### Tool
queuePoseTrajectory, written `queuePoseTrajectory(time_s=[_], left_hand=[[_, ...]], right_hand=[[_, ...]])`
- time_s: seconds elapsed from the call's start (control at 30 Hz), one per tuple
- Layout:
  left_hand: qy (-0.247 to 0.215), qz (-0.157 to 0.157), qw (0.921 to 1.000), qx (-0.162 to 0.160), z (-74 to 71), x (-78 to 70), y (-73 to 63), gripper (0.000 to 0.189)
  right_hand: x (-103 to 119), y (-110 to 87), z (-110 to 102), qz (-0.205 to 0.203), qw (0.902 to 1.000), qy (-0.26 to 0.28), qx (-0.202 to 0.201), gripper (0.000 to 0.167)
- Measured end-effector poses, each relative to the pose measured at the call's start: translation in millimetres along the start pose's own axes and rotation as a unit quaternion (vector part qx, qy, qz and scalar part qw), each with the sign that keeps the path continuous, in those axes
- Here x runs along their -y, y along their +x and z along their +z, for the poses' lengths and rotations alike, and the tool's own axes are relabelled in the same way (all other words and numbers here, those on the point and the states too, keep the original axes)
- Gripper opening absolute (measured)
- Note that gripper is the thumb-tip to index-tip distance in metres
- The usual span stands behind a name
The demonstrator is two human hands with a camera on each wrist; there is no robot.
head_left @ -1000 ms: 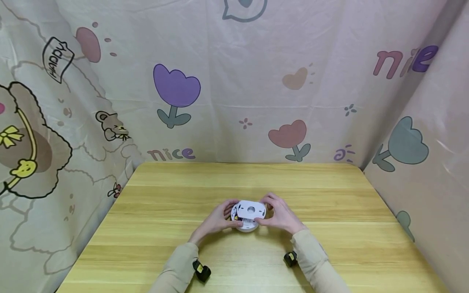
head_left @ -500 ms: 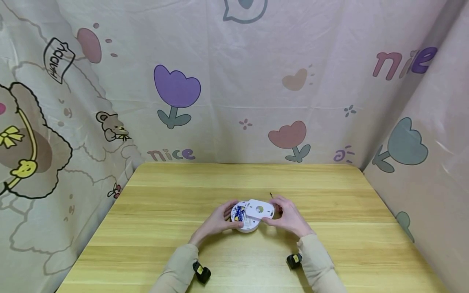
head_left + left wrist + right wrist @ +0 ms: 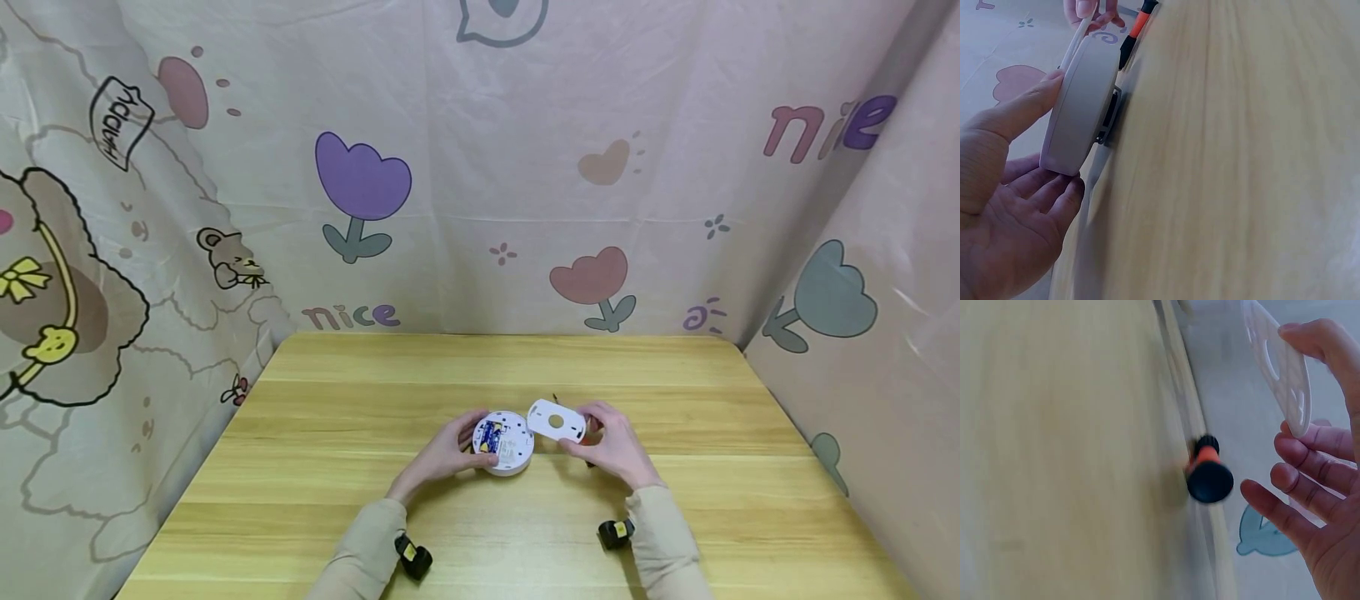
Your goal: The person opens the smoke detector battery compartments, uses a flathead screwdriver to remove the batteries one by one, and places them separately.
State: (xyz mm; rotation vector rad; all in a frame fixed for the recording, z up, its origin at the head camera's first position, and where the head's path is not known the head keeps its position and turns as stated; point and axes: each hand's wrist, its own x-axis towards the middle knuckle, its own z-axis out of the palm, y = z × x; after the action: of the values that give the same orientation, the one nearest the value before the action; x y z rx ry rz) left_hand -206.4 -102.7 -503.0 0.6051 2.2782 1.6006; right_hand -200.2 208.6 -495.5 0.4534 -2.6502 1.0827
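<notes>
My left hand (image 3: 444,450) grips a round white device (image 3: 517,454), like a smoke detector, by its left rim. Its back faces up, with blue batteries (image 3: 491,437) showing in a recess and a printed label beside them. In the left wrist view the device (image 3: 1082,106) is seen edge-on, thumb on one face and fingers at the other. My right hand (image 3: 613,446) pinches a white mounting plate (image 3: 573,427) with a central hole, apart from the device at its upper right. The right wrist view shows thumb and fingertips on the plate (image 3: 1297,394).
An orange and black screwdriver (image 3: 1210,480) lies on the wooden table (image 3: 337,475), partly hidden under my right hand in the head view. Printed cloth (image 3: 465,167) hangs behind the table and at both sides. Black wrist cameras (image 3: 414,558) sit at both sleeves.
The mounting plate has moved right, off the device, in my right hand, uncovering the batteries and label. My left hand and the device have stayed in place. The screwdriver's shaft has come into view.
</notes>
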Motion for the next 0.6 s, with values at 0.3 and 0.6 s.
queuePoseTrajectory(time_s=[0.3,0.6], left_hand=[[0.0,-0.003,1.0,-0.001,0.2,-1.0,-0.3,0.087],[-0.004,-0.003,1.0,0.0,0.4,-1.7,-0.9,0.087]], right_hand=[[-22.0,-6.1,-6.7,0.019,0.9985,0.0,-0.052,0.046],[-31.2,-10.2,-11.4,0.039,0.9953,-0.027,-0.085,0.05]])
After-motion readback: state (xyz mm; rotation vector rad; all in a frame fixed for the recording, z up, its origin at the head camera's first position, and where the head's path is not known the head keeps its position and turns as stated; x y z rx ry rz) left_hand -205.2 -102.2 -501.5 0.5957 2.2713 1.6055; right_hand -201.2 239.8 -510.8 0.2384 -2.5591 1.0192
